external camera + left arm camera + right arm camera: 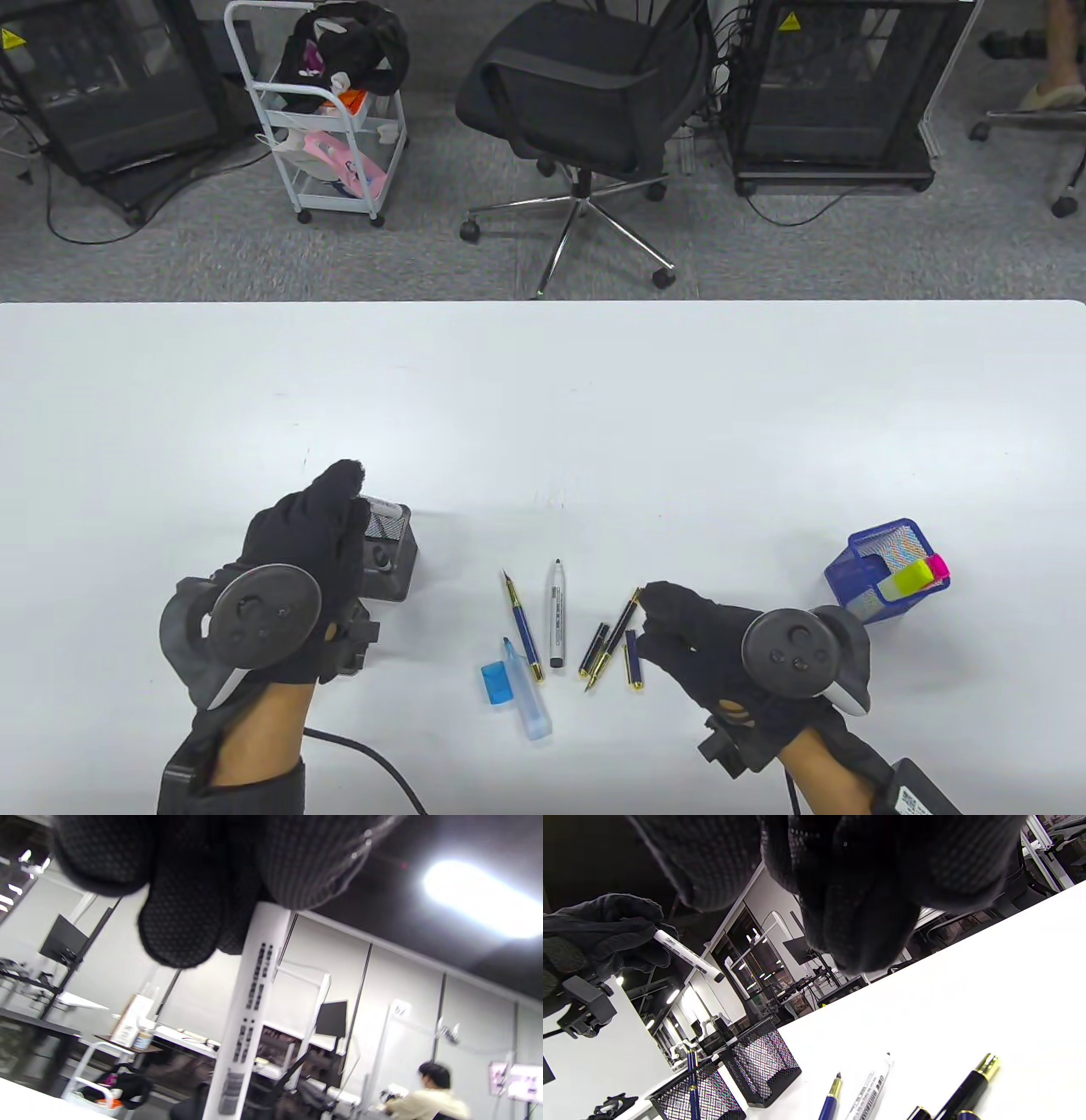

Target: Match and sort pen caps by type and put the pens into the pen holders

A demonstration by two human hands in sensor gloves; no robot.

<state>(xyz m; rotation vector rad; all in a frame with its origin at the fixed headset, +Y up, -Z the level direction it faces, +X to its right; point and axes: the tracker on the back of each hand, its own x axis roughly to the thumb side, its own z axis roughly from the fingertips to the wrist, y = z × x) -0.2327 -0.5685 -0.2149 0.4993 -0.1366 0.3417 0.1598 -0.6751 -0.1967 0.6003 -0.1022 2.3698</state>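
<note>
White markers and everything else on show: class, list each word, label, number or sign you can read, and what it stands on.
Held white marker: black print rows, too blurred to read.
Lying white marker: black print, too small to read.
Black cabinets: yellow warning triangles, symbol unreadable.
Nothing else legible.

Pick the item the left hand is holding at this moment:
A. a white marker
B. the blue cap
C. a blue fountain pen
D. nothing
A: the left hand has its fingers curled round a white marker with black print, raised above the black mesh holder; the left wrist view shows the same marker barrel under the fingers.
</note>
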